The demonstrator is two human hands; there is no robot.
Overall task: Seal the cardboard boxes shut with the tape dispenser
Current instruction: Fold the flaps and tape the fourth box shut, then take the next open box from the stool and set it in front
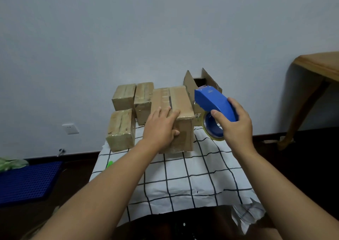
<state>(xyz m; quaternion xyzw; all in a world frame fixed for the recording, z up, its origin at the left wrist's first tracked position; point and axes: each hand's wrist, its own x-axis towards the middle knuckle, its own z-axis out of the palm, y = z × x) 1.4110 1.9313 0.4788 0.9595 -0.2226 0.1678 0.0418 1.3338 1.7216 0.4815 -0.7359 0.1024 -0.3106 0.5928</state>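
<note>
Cardboard box (172, 109) closed under flat left hand (161, 128); right hand (236, 122) grips tape dispenser (214, 102).

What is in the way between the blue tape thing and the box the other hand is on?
Nothing visible. The right hand holds the tape dispenser in the air just right of the box. The left hand rests on the box's near end; the rest of the top is bare.
</note>
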